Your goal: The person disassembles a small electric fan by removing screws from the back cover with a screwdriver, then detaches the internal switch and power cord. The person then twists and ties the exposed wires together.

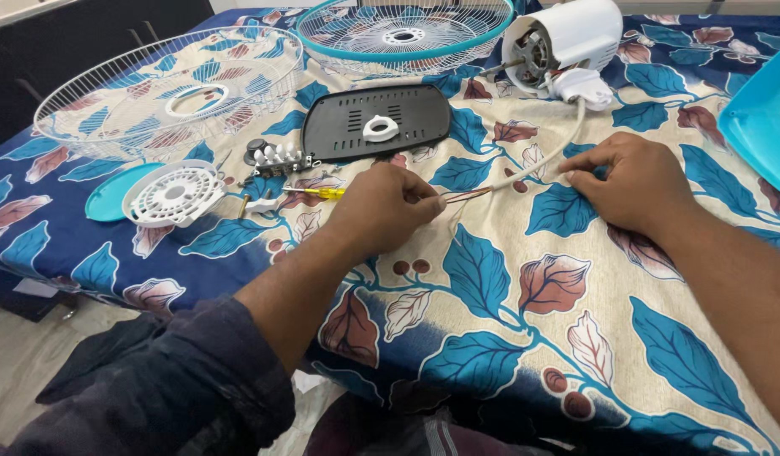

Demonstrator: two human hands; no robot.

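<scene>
Centrally, left hand pinches wire ends, right hand grips white cable; fan motor upper right on bench.

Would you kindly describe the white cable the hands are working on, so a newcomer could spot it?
Start at the white fan motor at the table's far edge. The white cable curves down from it across the floral cloth, passing the right hand to the left hand. Unlike neighbouring parts, it ends in bared coloured wires.

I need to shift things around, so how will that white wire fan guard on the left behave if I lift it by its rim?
The white wire fan guard is probably light, being thin open wire. It may flex when lifted by one edge. Its domed shape rests rim-down on the tablecloth, so it seems unlikely to roll.
</scene>
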